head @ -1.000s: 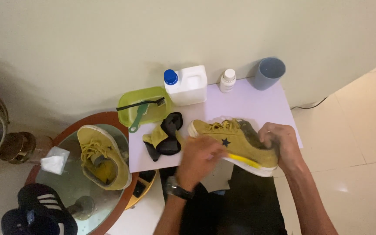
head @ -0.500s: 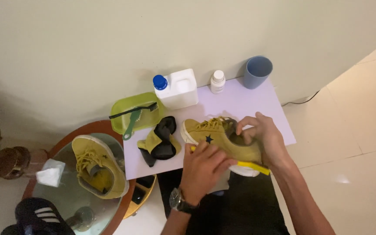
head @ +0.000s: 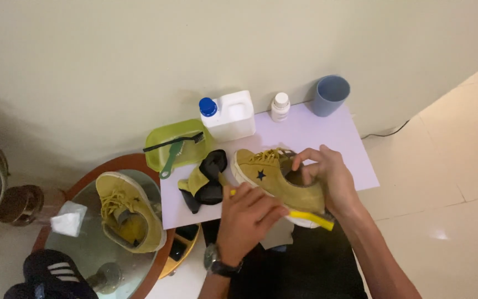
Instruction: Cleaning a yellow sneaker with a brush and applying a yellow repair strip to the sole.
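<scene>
My right hand point(head: 330, 180) grips the heel end of a mustard suede sneaker point(head: 275, 180) with a dark star on its side, holding it over a pale lilac table point(head: 333, 135). A thin yellow brush handle point(head: 310, 217) lies along the shoe's white sole, and my left hand point(head: 247, 221), wearing a wristwatch, is closed around it. Two shoe insoles, yellow and black point(head: 206, 180), lie on the table just left of the sneaker's toe.
At the table's back stand a white jug with a blue cap point(head: 230, 115), a small white bottle point(head: 279, 106) and a blue cup point(head: 330, 95). A green tub point(head: 159, 144) holds brushes. The second yellow sneaker point(head: 125, 218) lies on a round glass table; a black shoe point(head: 51, 277) is lower left.
The sneaker has been lifted and tilted, its heel raised in my right hand. My left hand with the yellow handle has slid along the sole towards the toe.
</scene>
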